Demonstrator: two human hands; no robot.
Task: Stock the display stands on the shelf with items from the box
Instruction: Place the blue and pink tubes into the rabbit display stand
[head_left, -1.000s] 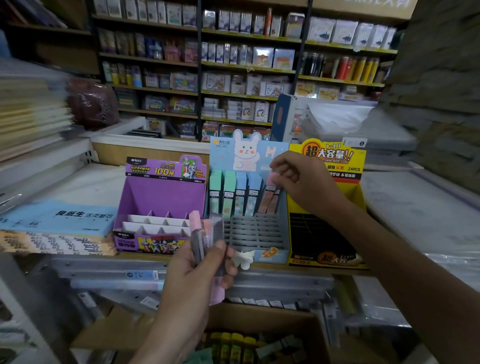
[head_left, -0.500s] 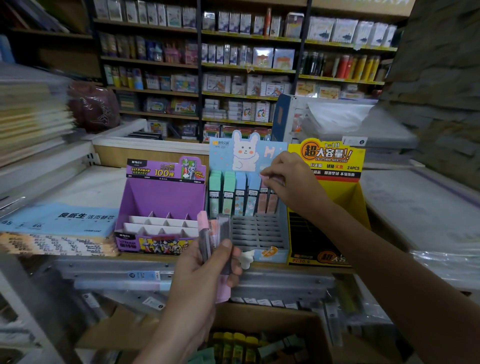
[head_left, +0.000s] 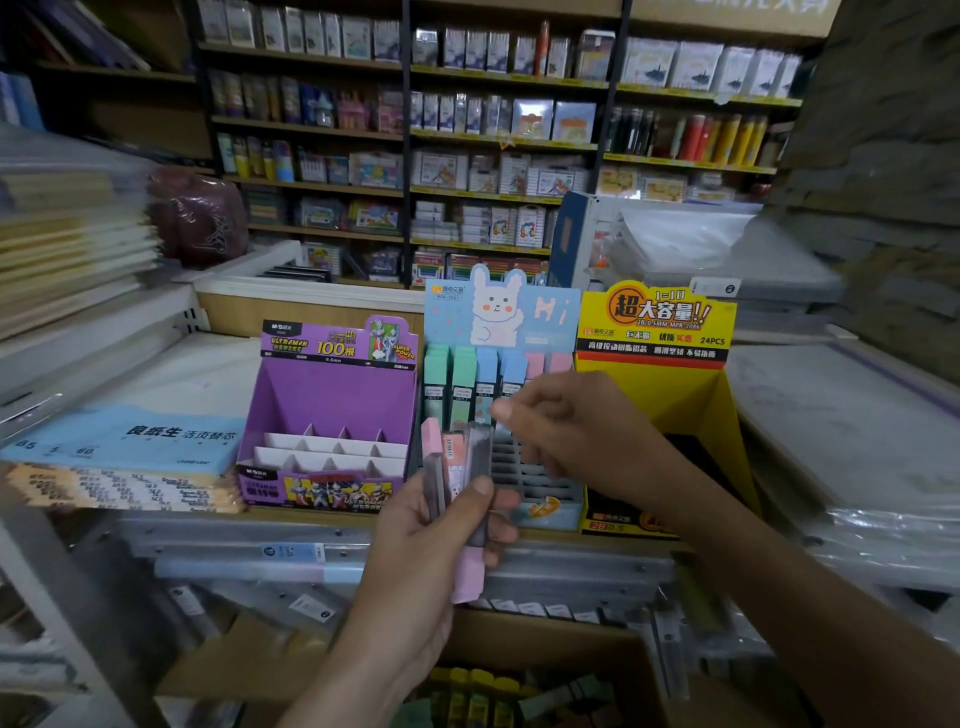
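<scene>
1. The left hand (head_left: 426, 566) is low in the middle, in front of the shelf (head_left: 260, 535).
2. Its fingers and thumb are wrapped around a small bunch of pencil lead cases (head_left: 454, 462) (pink ones and a dark see-through one). The cases stand up out of the fist.
3. The right hand (head_left: 571, 431) is just beside the tops of those cases, a bit higher and to the right. Its fingers are bent. It is blurry, so I cannot tell if it pinches anything.
4. Three display stands sit side by side on the shelf. The purple stand (head_left: 332, 395) is on the left, and its white slots are in view.
5. The blue bunny stand (head_left: 498, 312) is in the middle. Its back row holds green, blue and pink stocked cases (head_left: 462, 374), standing up. The grey slots in front are partly hidden by the hands.
6. The yellow stand (head_left: 660, 332) is on the right, touching the blue one.
7. The cardboard box (head_left: 249, 670) is at the bottom, under the shelf. More yellow-green cases (head_left: 467, 696) lie inside it.
8. A blue paper pack (head_left: 130, 436) lies left of the purple stand.
</scene>
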